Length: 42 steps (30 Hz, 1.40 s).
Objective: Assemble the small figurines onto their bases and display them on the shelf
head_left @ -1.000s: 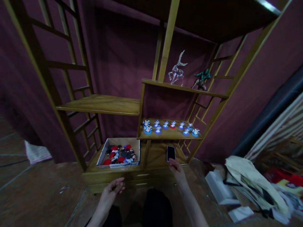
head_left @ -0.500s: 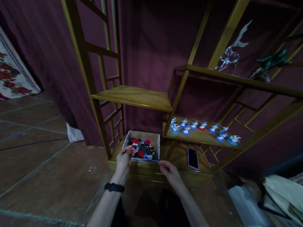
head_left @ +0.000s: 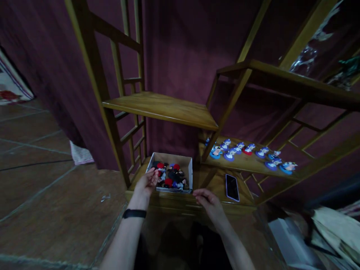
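A shallow white cardboard box stands on the low wooden ledge, with several small figurines in black, red and blue lying jumbled inside. My left hand, a dark band on its wrist, is over the box's left front edge. Its fingers are loosely bent and apart, and I see nothing held in them. Beside the box's front right corner is my right hand, half curled, with thumb and fingers apart. Its fingertips are at that corner; whether they touch it I cannot tell.
Several figurines on round bases stand on the right shelf. A phone lies on the ledge right of the box. An upper wooden shelf overhangs the box. Glass ornaments stand higher up at the right.
The view has shifted, with the shelves larger. My left hand has drawn slightly up and left from the figurines in the box. My right hand stays by the box's corner.
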Each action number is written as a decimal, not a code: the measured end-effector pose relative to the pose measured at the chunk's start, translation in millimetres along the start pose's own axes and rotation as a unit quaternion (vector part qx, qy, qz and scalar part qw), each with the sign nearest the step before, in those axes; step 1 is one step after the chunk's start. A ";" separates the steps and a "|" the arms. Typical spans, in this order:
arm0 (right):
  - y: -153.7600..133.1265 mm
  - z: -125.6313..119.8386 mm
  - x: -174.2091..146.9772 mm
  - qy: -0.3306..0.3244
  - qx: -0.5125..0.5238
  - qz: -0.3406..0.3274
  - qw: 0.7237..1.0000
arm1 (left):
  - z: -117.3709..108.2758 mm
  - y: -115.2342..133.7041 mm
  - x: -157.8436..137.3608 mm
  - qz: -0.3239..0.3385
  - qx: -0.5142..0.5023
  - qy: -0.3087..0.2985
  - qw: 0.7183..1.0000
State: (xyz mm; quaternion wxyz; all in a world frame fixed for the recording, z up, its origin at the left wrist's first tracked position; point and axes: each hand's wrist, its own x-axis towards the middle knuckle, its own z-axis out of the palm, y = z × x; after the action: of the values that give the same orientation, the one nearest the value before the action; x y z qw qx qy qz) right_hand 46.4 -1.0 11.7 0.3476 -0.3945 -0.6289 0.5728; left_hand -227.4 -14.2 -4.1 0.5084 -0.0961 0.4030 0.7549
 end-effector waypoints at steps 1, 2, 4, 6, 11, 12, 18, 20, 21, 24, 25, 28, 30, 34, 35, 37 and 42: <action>5.0 5.8 4.5 -0.015 -0.005 0.008 1.000 | -0.6 1.8 1.3 -0.001 -0.010 0.001 1.000; 10.4 11.6 10.3 -0.027 -0.010 0.014 0.999 | -1.0 3.3 2.7 -0.003 -0.018 0.001 1.000; 21.9 22.1 25.7 -0.042 -0.023 0.016 0.999 | -1.8 6.3 5.8 -0.004 -0.029 -0.001 1.000; 34.5 29.8 45.9 -0.038 -0.047 0.000 0.998 | -2.8 10.3 8.5 -0.006 -0.036 -0.002 0.999; 66.6 42.3 100.0 -0.019 -0.106 -0.018 0.994 | -8.6 23.5 12.7 0.006 -0.057 -0.009 0.998; 72.1 44.9 109.2 -0.018 -0.123 -0.021 0.992 | -10.0 25.9 13.3 0.010 -0.060 -0.010 0.998; 93.7 61.6 147.6 -0.019 -0.187 -0.041 0.981 | -14.7 35.9 14.6 0.021 -0.066 0.001 0.998; 97.1 67.1 155.3 -0.022 -0.209 -0.044 0.977 | -14.9 37.8 14.6 0.026 -0.068 0.001 0.997; 98.2 69.9 158.4 -0.024 -0.218 -0.046 0.975 | -15.0 38.5 14.6 0.028 -0.069 0.000 0.997; 99.0 78.8 165.4 -0.046 -0.244 -0.045 0.968 | -15.3 39.7 15.3 0.026 -0.072 0.000 0.997; 98.5 81.7 167.1 -0.054 -0.257 -0.042 0.964 | -15.5 40.0 15.6 0.024 -0.073 0.000 0.997; 94.7 89.2 171.7 -0.072 -0.318 -0.041 0.945 | -16.1 41.2 16.3 0.022 -0.074 0.005 0.997; 90.5 93.0 174.8 -0.076 -0.356 -0.051 0.930 | -16.3 42.4 16.3 0.022 -0.076 0.011 0.997; 79.3 101.5 181.8 -0.097 -0.423 -0.077 0.897 | -16.1 44.3 15.6 0.020 -0.081 0.020 0.996; 76.6 104.7 183.4 -0.106 -0.441 -0.086 0.887 | -15.9 44.3 15.5 0.021 -0.081 0.018 0.996; 72.1 112.9 186.4 -0.126 -0.467 -0.114 0.868 | -15.5 43.7 15.7 0.026 -0.080 0.015 0.996; 72.3 139.6 193.0 -0.187 -0.472 -0.168 0.845 | -14.3 40.9 18.4 0.029 -0.078 0.010 0.996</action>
State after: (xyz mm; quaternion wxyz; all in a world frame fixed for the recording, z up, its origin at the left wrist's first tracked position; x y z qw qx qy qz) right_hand -156.9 111.7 -77.4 0.0860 -0.2843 -0.9333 0.2019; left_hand -274.3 -18.0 -2.9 0.4734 -0.1319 0.3506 0.7972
